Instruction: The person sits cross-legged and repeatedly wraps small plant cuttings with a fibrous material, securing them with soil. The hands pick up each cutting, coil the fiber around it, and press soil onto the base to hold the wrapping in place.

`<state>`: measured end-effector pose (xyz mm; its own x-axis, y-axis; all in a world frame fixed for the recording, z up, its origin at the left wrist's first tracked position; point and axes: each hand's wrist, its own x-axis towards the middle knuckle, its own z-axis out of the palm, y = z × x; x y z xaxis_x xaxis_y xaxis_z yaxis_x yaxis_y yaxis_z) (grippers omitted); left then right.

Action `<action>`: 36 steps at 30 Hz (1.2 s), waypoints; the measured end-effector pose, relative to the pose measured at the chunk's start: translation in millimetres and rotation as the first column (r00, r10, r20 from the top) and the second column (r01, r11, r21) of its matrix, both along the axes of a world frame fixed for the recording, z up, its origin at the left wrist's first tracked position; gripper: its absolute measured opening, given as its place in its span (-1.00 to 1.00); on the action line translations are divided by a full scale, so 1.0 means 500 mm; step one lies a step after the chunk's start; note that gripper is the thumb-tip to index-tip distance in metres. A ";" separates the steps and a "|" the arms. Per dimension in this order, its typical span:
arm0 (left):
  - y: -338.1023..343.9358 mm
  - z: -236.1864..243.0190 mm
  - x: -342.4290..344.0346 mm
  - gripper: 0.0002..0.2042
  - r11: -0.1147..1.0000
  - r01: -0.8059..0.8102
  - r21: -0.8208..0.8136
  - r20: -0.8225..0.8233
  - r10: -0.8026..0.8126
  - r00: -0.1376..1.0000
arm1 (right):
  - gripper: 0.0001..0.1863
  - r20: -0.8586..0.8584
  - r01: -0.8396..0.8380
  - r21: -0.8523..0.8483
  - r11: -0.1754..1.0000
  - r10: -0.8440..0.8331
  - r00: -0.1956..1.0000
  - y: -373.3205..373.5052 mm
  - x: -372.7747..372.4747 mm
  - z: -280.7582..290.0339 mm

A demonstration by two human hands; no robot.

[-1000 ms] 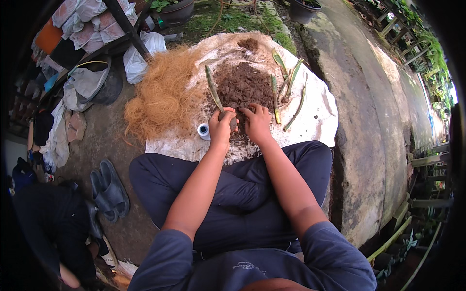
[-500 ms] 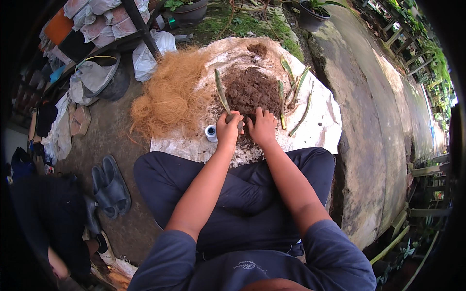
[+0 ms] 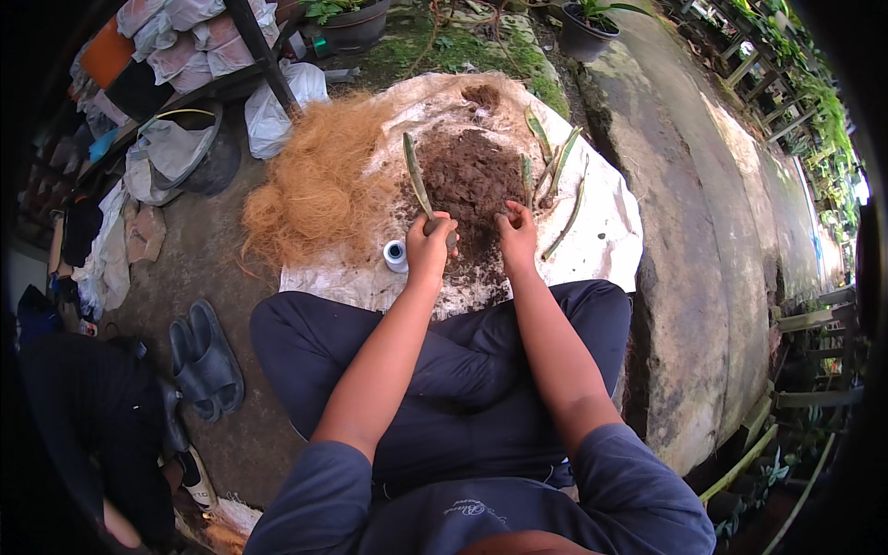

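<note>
Because my left hand clasps it low, the leaf rises free. My right hand curls, contents unclear.

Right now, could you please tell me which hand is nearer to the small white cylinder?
Left. The left hand is just right of the small white cylinder; the right hand is farther right, by the dark soil.

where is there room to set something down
On the sheet: right side, between the loose leaves and the edge, save a dark speck. A smaller patch lies between brown fibre, white spool and left leg. Crowded: the middle, with soil, left hand, right hand.
</note>
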<state>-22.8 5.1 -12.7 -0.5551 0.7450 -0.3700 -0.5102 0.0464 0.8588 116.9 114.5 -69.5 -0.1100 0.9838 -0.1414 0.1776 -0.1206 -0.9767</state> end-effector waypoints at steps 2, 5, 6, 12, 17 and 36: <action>0.000 -0.001 -0.001 -0.82 1.000 0.002 -0.001 0.004 -0.002 1.000 | -0.60 -0.264 0.002 -0.134 0.991 -0.038 0.964 0.009 0.006 0.001; 0.000 0.002 -0.002 -0.81 1.000 0.001 -0.007 0.006 -0.001 1.000 | -0.60 -0.508 -0.065 -0.194 0.979 -0.043 0.860 0.014 0.013 0.001; -0.001 0.003 -0.002 -0.81 1.000 -0.002 -0.008 0.011 0.002 1.000 | -0.62 -0.525 -0.098 -0.190 0.977 -0.017 0.851 0.013 0.015 0.007; -0.002 0.000 -0.007 -0.81 1.000 0.023 0.022 0.009 -0.023 1.000 | -0.77 -0.551 -0.191 -0.170 0.967 0.067 0.832 0.001 0.020 0.044; 0.002 0.006 -0.010 -0.80 0.994 0.068 0.087 0.001 -0.069 0.998 | -0.83 -0.469 -0.231 -0.096 0.968 0.160 0.868 -0.018 0.025 0.113; -0.007 0.011 -0.002 -0.74 0.975 0.164 0.148 -0.035 -0.161 0.986 | -0.77 -0.261 -0.297 -0.106 0.949 0.261 0.929 -0.084 0.037 0.162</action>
<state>-23.8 1.5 -7.3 -0.4289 0.8719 -0.2363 -0.4869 -0.0027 0.8735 135.4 72.5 11.3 -0.4251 0.8802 -0.2111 -0.0143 -0.2398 -0.9707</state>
